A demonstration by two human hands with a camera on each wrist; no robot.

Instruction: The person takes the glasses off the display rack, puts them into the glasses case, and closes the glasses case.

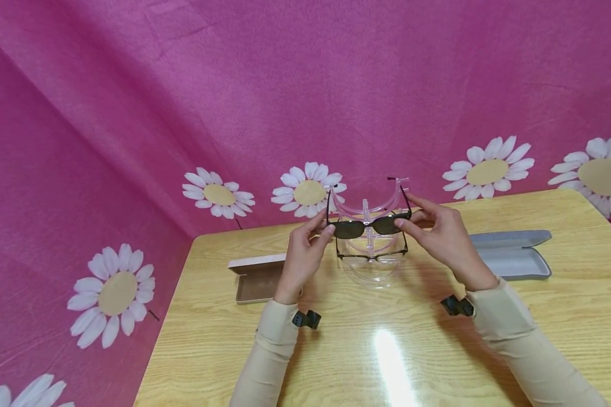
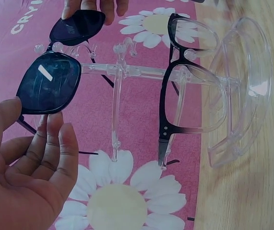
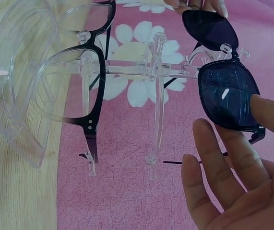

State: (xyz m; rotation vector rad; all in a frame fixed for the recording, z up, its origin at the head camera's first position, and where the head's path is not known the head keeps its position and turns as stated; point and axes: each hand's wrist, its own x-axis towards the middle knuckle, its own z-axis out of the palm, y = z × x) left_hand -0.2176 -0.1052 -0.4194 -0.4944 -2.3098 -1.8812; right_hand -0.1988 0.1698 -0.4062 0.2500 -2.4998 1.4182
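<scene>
Dark-lensed sunglasses (image 1: 348,229) sit at the top tier of a clear plastic eyewear stand (image 1: 365,210), lenses toward me. My left hand (image 1: 305,251) pinches their left end between thumb and fingers. At the opposite end, my right hand (image 1: 440,237) pinches the frame, its thumb lying on the lens (image 3: 228,93). Below them, black-rimmed clear glasses (image 1: 371,258) rest on a lower tier. In the left wrist view these glasses (image 2: 163,100) show a dark upper rim fading to clear. An unused middle arm of the stand (image 2: 116,110) lies between the two pairs.
An open brown glasses case (image 1: 257,285) lies left of the stand, partly behind my left hand. To the right is an open grey case (image 1: 519,263). Pink cloth with white daisies (image 1: 305,85) hangs behind the wooden table (image 1: 346,350).
</scene>
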